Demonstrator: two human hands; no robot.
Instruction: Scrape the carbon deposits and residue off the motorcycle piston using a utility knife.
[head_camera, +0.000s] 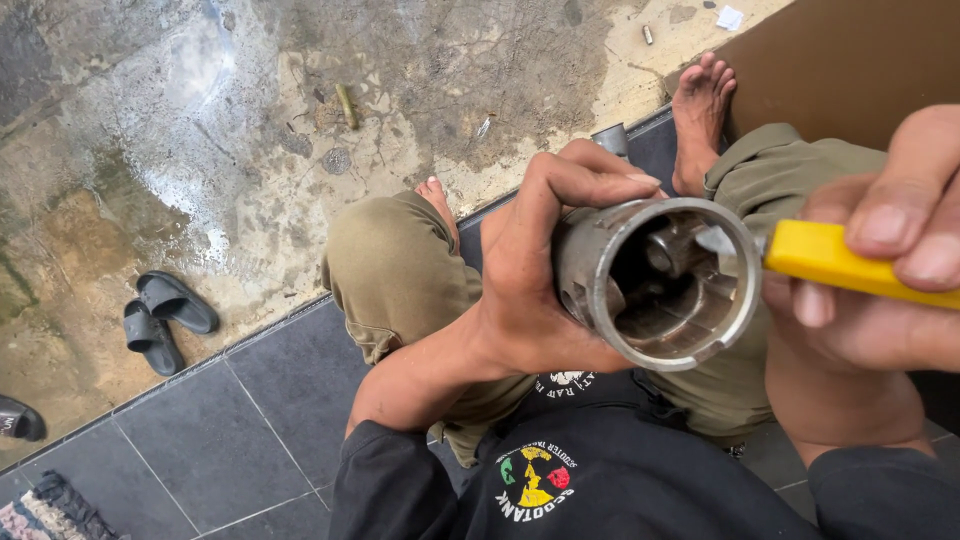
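Note:
My left hand (535, 270) grips a hollow grey metal piston (655, 285) by its side, with the open end turned toward the camera. My right hand (880, 270) holds a yellow-handled blade tool (850, 262). The tool's small metal tip (718, 240) rests on the upper right of the piston's rim. Inside the piston, cast bosses and dark residue show. Both hands are raised over my lap, above my crossed legs in olive trousers.
I sit on dark grey floor tiles (230, 430) at the edge of a wet, stained concrete ground (200, 120). A pair of dark sandals (165, 320) lies at the left. A brown board (850, 60) is at the upper right, by my bare foot (700, 110).

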